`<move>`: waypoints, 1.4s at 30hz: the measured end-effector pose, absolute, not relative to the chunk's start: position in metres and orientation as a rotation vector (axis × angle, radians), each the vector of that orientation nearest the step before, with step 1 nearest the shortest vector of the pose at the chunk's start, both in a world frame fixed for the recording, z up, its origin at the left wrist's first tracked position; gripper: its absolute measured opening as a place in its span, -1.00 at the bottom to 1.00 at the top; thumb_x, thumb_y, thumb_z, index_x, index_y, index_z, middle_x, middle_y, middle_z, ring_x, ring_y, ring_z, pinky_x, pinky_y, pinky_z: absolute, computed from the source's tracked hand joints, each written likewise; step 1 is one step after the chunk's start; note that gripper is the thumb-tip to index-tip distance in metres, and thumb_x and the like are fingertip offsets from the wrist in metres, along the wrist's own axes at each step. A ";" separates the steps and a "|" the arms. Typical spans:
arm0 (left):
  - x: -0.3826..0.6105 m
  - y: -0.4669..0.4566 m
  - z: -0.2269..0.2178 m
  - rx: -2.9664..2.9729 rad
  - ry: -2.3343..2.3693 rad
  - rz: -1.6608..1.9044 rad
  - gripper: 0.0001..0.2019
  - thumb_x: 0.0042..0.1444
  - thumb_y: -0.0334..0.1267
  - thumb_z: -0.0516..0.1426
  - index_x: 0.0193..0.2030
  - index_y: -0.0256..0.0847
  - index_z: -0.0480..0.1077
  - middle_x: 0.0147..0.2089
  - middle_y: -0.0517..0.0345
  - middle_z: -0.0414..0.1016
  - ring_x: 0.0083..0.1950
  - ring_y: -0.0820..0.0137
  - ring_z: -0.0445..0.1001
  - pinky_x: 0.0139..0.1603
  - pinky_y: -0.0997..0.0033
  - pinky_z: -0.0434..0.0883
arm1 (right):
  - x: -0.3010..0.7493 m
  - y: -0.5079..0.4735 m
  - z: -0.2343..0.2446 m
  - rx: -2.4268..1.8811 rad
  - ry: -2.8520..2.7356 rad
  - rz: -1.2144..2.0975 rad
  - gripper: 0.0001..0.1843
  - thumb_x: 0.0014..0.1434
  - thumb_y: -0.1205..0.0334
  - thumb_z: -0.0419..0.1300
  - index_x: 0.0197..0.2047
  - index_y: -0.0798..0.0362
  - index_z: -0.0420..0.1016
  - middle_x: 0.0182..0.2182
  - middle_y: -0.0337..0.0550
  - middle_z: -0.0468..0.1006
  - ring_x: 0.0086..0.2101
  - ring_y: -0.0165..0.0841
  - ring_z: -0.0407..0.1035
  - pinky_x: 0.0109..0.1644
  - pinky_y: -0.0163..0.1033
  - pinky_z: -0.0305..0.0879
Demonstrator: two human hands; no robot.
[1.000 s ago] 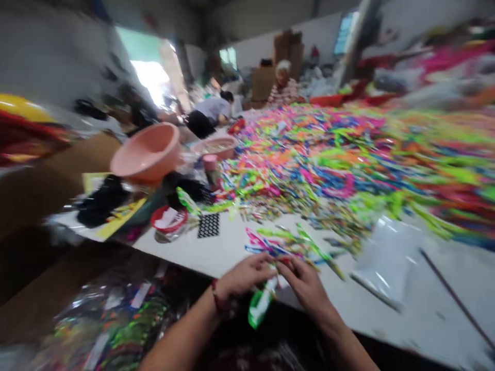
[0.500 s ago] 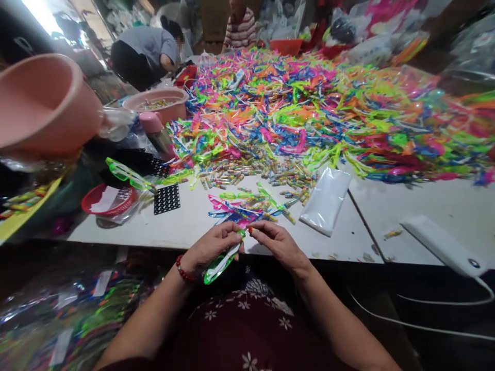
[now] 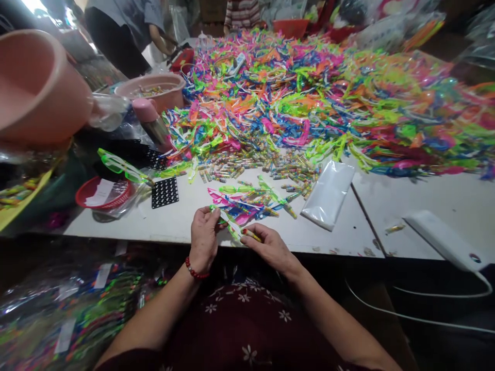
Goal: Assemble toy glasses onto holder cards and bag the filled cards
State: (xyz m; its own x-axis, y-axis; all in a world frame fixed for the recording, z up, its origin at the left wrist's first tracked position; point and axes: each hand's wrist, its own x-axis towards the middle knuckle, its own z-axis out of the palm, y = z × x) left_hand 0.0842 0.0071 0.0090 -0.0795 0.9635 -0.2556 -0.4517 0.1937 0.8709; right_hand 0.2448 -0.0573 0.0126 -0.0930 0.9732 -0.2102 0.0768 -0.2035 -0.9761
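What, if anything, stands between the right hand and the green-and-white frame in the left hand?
Nothing visible does. The right hand, pinching a small red-ended stick, is close beside the frame in the left hand.

Packet: glossy plastic film — left of it, smooth, translucent plastic on the held glasses; farther left, a metal-bodied flask; beneath, a smooth table.

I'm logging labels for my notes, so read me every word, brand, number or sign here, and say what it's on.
No words, brands or numbers are legible.
White device: round mark, too small to read.
Paper in the red basket: nothing readable.
White labels on the plastic bag: too blurred.
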 end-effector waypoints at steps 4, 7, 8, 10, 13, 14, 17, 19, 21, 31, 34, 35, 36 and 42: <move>0.086 0.003 0.010 0.638 1.034 1.273 -0.47 -0.17 -0.08 0.45 -0.18 -0.25 0.32 -0.32 0.20 0.47 -0.36 0.48 0.46 -0.37 0.56 0.43 | 0.244 -0.053 0.006 -1.360 -1.209 1.381 -0.69 0.10 -0.02 0.30 -0.27 0.07 0.51 -0.45 -0.31 0.41 -0.41 -0.44 0.24 -0.31 -0.34 0.19; 0.088 -0.003 0.011 0.664 0.985 0.987 -0.48 -0.25 -0.09 0.48 -0.23 -0.35 0.42 -0.30 0.09 0.51 -0.33 0.43 0.48 -0.29 0.48 0.48 | 0.243 -0.050 -0.001 -1.380 -1.220 1.333 -0.69 0.13 -0.02 0.28 -0.26 0.08 0.53 -0.43 -0.29 0.43 -0.39 -0.43 0.26 -0.29 -0.34 0.21; 0.089 -0.005 0.010 0.653 0.983 0.905 -0.48 -0.29 -0.11 0.50 -0.26 -0.38 0.45 -0.32 0.07 0.51 -0.34 0.43 0.48 -0.28 0.48 0.49 | 0.243 -0.049 -0.003 -1.366 -1.229 1.328 -0.69 0.14 -0.02 0.27 -0.25 0.08 0.53 -0.40 -0.28 0.45 -0.36 -0.41 0.29 -0.26 -0.33 0.23; 0.091 -0.007 0.007 0.611 1.005 0.847 -0.48 -0.35 -0.13 0.52 -0.32 -0.41 0.47 -0.34 0.06 0.50 -0.36 0.44 0.47 -0.30 0.50 0.49 | 0.244 -0.049 -0.005 -1.318 -1.226 1.328 -0.67 0.21 -0.04 0.21 -0.16 0.07 0.51 -0.33 -0.24 0.49 -0.30 -0.39 0.33 -0.19 -0.31 0.26; 0.092 -0.005 0.002 0.550 1.059 0.938 -0.49 -0.39 -0.13 0.53 -0.37 -0.38 0.46 -0.36 0.11 0.48 -0.40 0.48 0.44 -0.35 0.52 0.50 | 0.247 -0.052 -0.007 -1.282 -1.200 1.331 -0.67 0.28 -0.03 0.13 -0.07 0.04 0.44 -0.34 -0.25 0.49 -0.32 -0.40 0.34 -0.20 -0.31 0.28; 0.092 -0.004 0.001 0.539 1.066 0.962 -0.50 -0.40 -0.13 0.53 -0.39 -0.37 0.44 -0.37 0.13 0.47 -0.41 0.49 0.44 -0.36 0.52 0.50 | 0.249 -0.053 -0.007 -1.274 -1.206 1.325 -0.68 0.29 -0.03 0.12 -0.06 0.04 0.44 -0.34 -0.25 0.49 -0.32 -0.41 0.35 -0.20 -0.31 0.28; 0.092 -0.002 -0.001 0.530 1.064 0.990 -0.50 -0.39 -0.14 0.53 -0.42 -0.36 0.41 -0.41 0.17 0.42 -0.43 0.50 0.43 -0.40 0.54 0.49 | 0.251 -0.055 -0.010 -1.236 -1.258 1.280 -0.71 0.28 0.01 0.16 -0.08 0.02 0.48 -0.23 -0.22 0.52 -0.22 -0.38 0.37 -0.09 -0.29 0.29; 0.093 -0.002 0.000 0.530 1.071 0.987 -0.48 -0.40 -0.13 0.53 -0.41 -0.36 0.40 -0.42 0.17 0.42 -0.43 0.49 0.43 -0.41 0.55 0.49 | 0.252 -0.056 -0.013 -1.218 -1.262 1.262 -0.72 0.27 0.03 0.19 -0.06 0.00 0.51 -0.18 -0.20 0.54 -0.16 -0.35 0.39 -0.02 -0.26 0.29; 0.095 -0.003 0.001 0.530 1.082 0.977 -0.46 -0.41 -0.11 0.53 -0.39 -0.38 0.41 -0.40 0.14 0.44 -0.41 0.48 0.45 -0.40 0.55 0.51 | 0.251 -0.057 -0.015 -1.208 -1.237 1.265 -0.72 0.26 0.03 0.20 -0.05 0.00 0.52 -0.18 -0.20 0.56 -0.15 -0.34 0.40 0.00 -0.24 0.30; 0.097 -0.004 0.008 0.516 1.083 0.949 -0.46 -0.43 -0.14 0.54 -0.38 -0.41 0.43 -0.43 0.13 0.44 -0.49 0.51 0.42 -0.49 0.61 0.47 | 0.246 -0.059 -0.015 -1.222 -1.132 1.277 -0.70 0.18 0.04 0.28 -0.08 0.03 0.57 -0.22 -0.17 0.61 -0.22 -0.34 0.45 -0.10 -0.25 0.35; 0.098 -0.007 0.012 0.498 1.042 0.944 -0.49 -0.42 -0.18 0.54 -0.39 -0.40 0.43 -0.46 0.14 0.44 -0.50 0.52 0.41 -0.52 0.64 0.43 | 0.246 -0.060 -0.016 -1.230 -1.090 1.343 -0.68 0.19 0.02 0.27 -0.09 0.04 0.56 -0.27 -0.19 0.62 -0.31 -0.38 0.44 -0.21 -0.28 0.34; 0.098 -0.008 0.013 0.484 1.034 0.945 -0.49 -0.42 -0.19 0.54 -0.40 -0.39 0.43 -0.45 0.13 0.45 -0.49 0.51 0.42 -0.51 0.64 0.44 | 0.247 -0.060 -0.016 -1.236 -1.101 1.342 -0.69 0.19 0.02 0.26 -0.10 0.04 0.57 -0.28 -0.19 0.62 -0.32 -0.38 0.44 -0.22 -0.28 0.34; 0.098 -0.008 0.013 0.472 1.034 0.947 -0.49 -0.43 -0.19 0.54 -0.40 -0.39 0.44 -0.44 0.13 0.46 -0.48 0.51 0.43 -0.49 0.63 0.45 | 0.248 -0.061 -0.016 -1.247 -1.132 1.316 -0.70 0.20 0.03 0.26 -0.10 0.04 0.57 -0.27 -0.19 0.63 -0.30 -0.38 0.44 -0.21 -0.28 0.34; 0.095 -0.010 0.010 0.614 1.053 0.945 -0.51 -0.34 -0.09 0.51 -0.38 -0.42 0.49 -0.42 0.06 0.50 -0.48 0.46 0.46 -0.43 0.54 0.50 | 0.249 -0.060 -0.015 -1.294 -1.346 1.112 -0.76 0.25 0.10 0.21 -0.11 0.03 0.60 -0.26 -0.19 0.63 -0.25 -0.35 0.46 -0.13 -0.27 0.34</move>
